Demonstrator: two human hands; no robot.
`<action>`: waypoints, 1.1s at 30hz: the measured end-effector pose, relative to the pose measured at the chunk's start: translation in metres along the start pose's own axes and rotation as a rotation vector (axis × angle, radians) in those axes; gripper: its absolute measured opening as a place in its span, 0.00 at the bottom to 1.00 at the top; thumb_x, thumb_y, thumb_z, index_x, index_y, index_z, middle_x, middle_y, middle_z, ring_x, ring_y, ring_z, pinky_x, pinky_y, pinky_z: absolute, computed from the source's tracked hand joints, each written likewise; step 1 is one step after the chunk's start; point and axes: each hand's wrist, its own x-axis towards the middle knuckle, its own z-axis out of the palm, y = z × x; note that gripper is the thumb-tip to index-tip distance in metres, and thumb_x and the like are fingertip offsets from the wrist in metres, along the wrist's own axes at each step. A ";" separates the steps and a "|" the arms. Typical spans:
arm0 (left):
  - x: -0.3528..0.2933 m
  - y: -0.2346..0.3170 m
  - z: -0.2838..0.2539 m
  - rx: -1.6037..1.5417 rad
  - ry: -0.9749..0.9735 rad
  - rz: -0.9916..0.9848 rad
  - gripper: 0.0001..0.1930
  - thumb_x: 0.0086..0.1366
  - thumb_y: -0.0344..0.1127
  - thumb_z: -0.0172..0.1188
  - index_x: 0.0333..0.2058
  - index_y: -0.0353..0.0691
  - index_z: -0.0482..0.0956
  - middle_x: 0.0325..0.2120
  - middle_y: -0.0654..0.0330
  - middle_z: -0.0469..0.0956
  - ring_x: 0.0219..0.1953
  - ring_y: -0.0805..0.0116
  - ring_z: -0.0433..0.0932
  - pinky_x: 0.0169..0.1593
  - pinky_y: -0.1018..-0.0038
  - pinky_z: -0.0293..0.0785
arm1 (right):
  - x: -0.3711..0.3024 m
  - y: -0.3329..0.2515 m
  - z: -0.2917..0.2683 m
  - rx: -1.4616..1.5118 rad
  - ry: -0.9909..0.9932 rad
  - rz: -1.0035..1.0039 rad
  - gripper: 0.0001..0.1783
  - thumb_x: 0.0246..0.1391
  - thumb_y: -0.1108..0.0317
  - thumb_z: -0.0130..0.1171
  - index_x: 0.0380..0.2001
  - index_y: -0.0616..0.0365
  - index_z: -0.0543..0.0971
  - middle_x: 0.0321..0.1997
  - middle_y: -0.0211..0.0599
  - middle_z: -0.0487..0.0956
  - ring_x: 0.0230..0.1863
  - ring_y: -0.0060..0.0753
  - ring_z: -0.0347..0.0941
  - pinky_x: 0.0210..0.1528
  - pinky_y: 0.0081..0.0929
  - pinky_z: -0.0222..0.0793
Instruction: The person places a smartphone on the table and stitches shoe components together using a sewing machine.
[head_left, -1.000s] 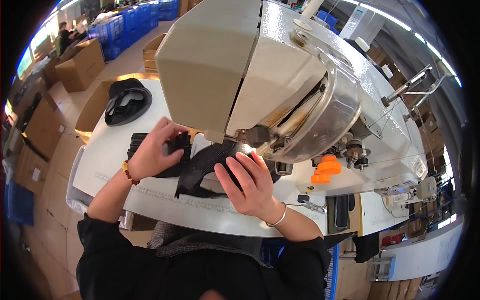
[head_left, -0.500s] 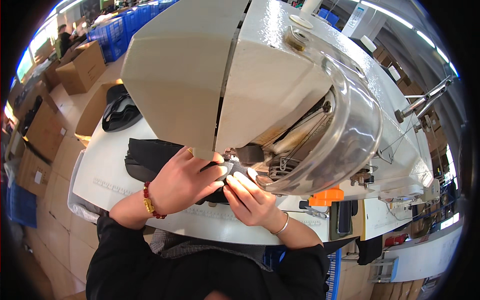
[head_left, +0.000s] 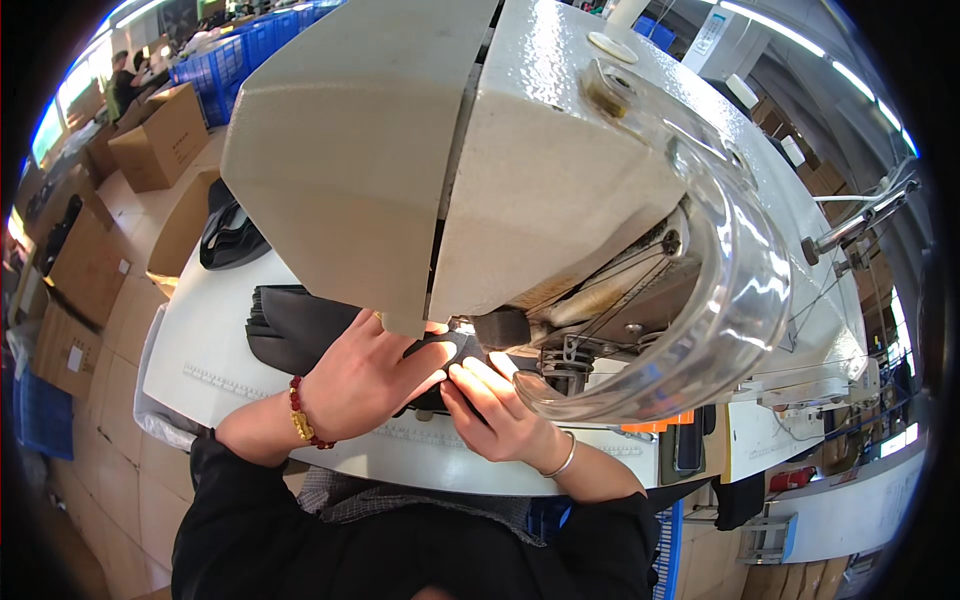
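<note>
A large cream sewing machine (head_left: 570,150) fills the upper middle, its needle area mostly hidden behind its head and my fingers. Under it lies a dark fabric piece (head_left: 466,348). My left hand (head_left: 362,380), with a red bead bracelet at the wrist, presses the fabric from the left, thumb and fingers drawn together on it. From the right, my right hand (head_left: 500,408) pinches the same piece at its near edge, fingertips close to the needle area. Beside my left hand rests a stack of black fabric pieces (head_left: 290,325).
A curved clear guard (head_left: 755,300) juts out right of my hands. On the white sewing table (head_left: 215,375) are printed ruler strips. More black pieces (head_left: 232,240) sit at the far left, by a cardboard box (head_left: 180,240). A phone (head_left: 689,447) lies at the right.
The view has shifted slightly, so the machine and its guard look larger and the orange part is more covered. Both hands stay on the fabric, with fingers moved only a little.
</note>
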 end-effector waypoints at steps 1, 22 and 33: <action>0.000 0.000 0.000 0.003 0.023 0.026 0.14 0.57 0.33 0.70 0.41 0.42 0.79 0.48 0.57 0.73 0.54 0.54 0.73 0.57 0.59 0.72 | 0.000 0.000 0.000 0.005 -0.002 -0.001 0.09 0.49 0.75 0.69 0.36 0.61 0.85 0.49 0.44 0.82 0.53 0.43 0.79 0.55 0.47 0.80; 0.005 0.000 0.000 0.010 0.107 0.067 0.15 0.56 0.32 0.71 0.42 0.39 0.82 0.46 0.59 0.77 0.50 0.57 0.76 0.54 0.62 0.76 | 0.019 0.008 -0.019 0.111 -0.056 -0.026 0.17 0.40 0.73 0.67 0.37 0.65 0.84 0.48 0.51 0.81 0.48 0.50 0.82 0.54 0.49 0.80; 0.007 0.009 -0.006 0.193 0.116 0.057 0.16 0.51 0.33 0.74 0.40 0.41 0.82 0.42 0.62 0.79 0.45 0.59 0.78 0.47 0.65 0.80 | -0.065 0.046 -0.008 0.478 -0.127 0.944 0.21 0.54 0.61 0.62 0.49 0.61 0.78 0.54 0.49 0.80 0.53 0.51 0.78 0.62 0.53 0.72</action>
